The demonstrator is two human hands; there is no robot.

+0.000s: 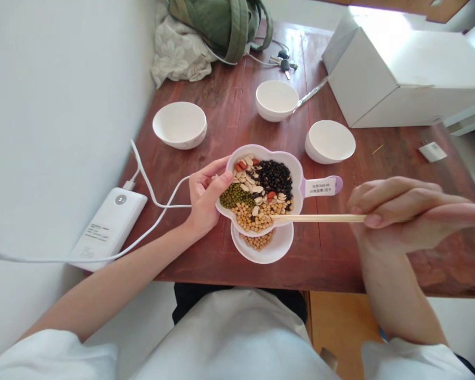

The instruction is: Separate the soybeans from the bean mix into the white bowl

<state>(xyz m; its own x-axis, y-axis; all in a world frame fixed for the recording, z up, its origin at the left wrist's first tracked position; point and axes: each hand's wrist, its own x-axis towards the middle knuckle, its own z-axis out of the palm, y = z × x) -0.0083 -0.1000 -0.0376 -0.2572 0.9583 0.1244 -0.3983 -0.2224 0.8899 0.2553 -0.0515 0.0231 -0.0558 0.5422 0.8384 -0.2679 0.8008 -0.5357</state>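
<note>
My left hand (209, 195) grips the left rim of a flower-shaped tray (298, 171) with a pale purple edge and a labelled handle. In it lie black beans (276, 177), green mung beans (235, 195), yellow soybeans (248, 216) and peanuts (249, 182), partly mixed. The tray is held above a white bowl (263, 257) that contains soybeans and is partly hidden by it. Closed around wooden chopsticks (320, 218), my right hand (399, 211) is to the right of the tray. The chopstick tips touch the soybeans near the tray's front edge.
Three white bowls (180, 124) (277, 100) (330, 141) stand behind the tray. On the left lie a white power bank (111, 227) and its cable (152, 198), beside the wall. Keys (284, 64), a green bag (217, 24) and a white box (380, 79) are farther back.
</note>
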